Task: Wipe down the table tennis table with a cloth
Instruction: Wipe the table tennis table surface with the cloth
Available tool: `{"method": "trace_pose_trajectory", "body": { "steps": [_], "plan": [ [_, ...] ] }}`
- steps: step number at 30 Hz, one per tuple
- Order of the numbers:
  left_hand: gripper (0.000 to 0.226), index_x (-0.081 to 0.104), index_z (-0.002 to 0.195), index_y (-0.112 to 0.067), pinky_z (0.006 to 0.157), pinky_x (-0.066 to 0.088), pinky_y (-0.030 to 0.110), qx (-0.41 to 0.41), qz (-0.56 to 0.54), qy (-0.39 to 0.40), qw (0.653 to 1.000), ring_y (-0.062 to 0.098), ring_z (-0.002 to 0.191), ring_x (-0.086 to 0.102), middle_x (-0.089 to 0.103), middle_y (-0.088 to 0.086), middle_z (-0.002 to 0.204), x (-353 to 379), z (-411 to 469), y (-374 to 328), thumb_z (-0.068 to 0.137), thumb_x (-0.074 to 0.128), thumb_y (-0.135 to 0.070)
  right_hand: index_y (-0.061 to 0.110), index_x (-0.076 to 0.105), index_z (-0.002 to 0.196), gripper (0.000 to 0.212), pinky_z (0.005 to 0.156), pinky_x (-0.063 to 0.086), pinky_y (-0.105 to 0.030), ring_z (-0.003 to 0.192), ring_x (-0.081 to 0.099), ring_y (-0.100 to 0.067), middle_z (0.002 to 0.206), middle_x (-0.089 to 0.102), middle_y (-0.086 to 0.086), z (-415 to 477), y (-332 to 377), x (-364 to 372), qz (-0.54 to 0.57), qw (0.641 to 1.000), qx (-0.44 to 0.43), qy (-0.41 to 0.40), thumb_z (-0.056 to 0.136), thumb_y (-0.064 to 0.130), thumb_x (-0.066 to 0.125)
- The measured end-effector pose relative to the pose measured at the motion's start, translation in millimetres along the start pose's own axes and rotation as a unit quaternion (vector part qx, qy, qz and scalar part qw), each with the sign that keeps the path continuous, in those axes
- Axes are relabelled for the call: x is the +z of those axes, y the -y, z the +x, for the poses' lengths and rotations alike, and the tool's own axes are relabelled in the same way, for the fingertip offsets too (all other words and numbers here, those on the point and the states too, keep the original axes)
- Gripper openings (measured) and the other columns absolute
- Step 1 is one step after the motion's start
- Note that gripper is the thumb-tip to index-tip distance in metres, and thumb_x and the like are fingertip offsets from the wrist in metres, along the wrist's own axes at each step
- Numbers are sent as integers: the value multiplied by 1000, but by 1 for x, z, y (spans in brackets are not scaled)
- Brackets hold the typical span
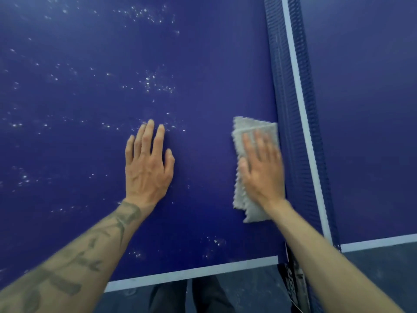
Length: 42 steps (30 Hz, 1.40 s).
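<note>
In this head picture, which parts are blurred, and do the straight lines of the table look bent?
Head view: the right hand and the cloth under it are smeared by motion, the left hand is fairly sharp; the net and its white tape curve slightly, a wide-angle effect; light is soft, small specks glint on the table, no hard shadows.

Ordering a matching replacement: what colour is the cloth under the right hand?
Light grey cloth, seen in the head view.
</note>
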<state>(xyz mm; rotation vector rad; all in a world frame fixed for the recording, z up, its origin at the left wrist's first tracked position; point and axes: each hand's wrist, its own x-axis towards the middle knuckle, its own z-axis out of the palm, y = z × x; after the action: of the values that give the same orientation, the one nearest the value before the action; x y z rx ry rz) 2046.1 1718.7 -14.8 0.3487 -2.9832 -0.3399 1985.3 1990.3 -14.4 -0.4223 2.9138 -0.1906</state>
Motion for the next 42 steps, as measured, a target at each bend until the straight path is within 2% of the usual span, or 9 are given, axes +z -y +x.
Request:
{"method": "trace_pose_trajectory", "body": {
  "steps": [4, 8, 11, 18, 24, 31, 33, 38, 42],
  "plan": [
    [57, 37, 161, -8, 129, 20, 53, -3, 14, 19, 1000, 32, 158, 27, 29, 15, 170, 8, -39, -2, 108, 40, -30, 24, 7, 172, 67, 134, 8, -52, 166, -3, -26, 180, 0, -8, 44, 5, -5, 13, 994, 107, -35, 109, 44, 19],
    [58, 35, 162, -9, 131, 16, 52, -7, 19, 23, 1000, 32, 159, 23, 27, 14, 171, 12, -41, -2, 108, 38, -31, 22, 10, 172, 68, 134, 6, -50, 166, -2, -28, 180, 1, -7, 18, 60, 13, 4, 997, -71, -15, 110, 40, 29],
    [58, 36, 161, -9, 131, 16, 52, -11, 12, 22, 1000, 31, 160, 23, 28, 14, 171, 12, -41, 0, 107, 39, -31, 25, 6, 172, 68, 134, 9, -50, 166, -6, -24, 180, -5, -4, -19, 42, 15, -12, 987, -157, 19, 111, 39, 33],
    [59, 37, 161, -10, 131, 16, 52, -16, 8, 16, 1000, 31, 160, 23, 29, 14, 170, 11, -41, -2, 106, 42, -30, 23, 8, 172, 67, 134, 5, -51, 166, -1, -28, 180, 1, -9, 43, 30, 6, 17, 996, 72, -42, 109, 42, 24],
    [59, 38, 161, -10, 131, 15, 51, -15, -1, 12, 1000, 31, 159, 24, 29, 13, 170, 11, -40, -1, 106, 41, -31, 23, 11, 172, 68, 134, 9, -50, 166, -3, -26, 180, -1, -6, -26, 63, 17, -7, 985, -172, 16, 110, 37, 36],
    [59, 37, 161, -9, 131, 14, 52, -16, 0, 19, 1000, 30, 160, 23, 28, 13, 171, 12, -40, -2, 106, 40, -31, 26, 7, 172, 67, 134, 9, -53, 166, -4, -24, 180, 0, -6, 7, 0, 5, 16, 997, 72, -19, 109, 42, 25],
    [59, 38, 161, -10, 131, 14, 51, -16, 5, 16, 1000, 30, 160, 24, 29, 13, 170, 11, -40, -2, 106, 40, -30, 23, 6, 172, 68, 134, 7, -52, 166, -4, -27, 180, -1, -8, 17, 29, 8, 16, 998, 61, -28, 109, 42, 26],
    [59, 38, 161, -10, 131, 14, 50, -19, 1, 18, 1000, 30, 160, 23, 28, 13, 171, 10, -40, -2, 106, 40, -31, 23, 9, 172, 69, 134, 9, -51, 166, -4, -26, 180, -3, -6, -43, 44, 18, -8, 988, -153, 23, 110, 38, 36],
    [59, 37, 161, -10, 132, 13, 50, -19, 0, 21, 1000, 29, 160, 22, 27, 12, 171, 11, -40, -2, 106, 39, -32, 22, 10, 172, 68, 134, 8, -52, 166, -4, -23, 180, -2, -5, -35, -10, 9, -7, 999, -38, 11, 110, 40, 32]
  ]
}}
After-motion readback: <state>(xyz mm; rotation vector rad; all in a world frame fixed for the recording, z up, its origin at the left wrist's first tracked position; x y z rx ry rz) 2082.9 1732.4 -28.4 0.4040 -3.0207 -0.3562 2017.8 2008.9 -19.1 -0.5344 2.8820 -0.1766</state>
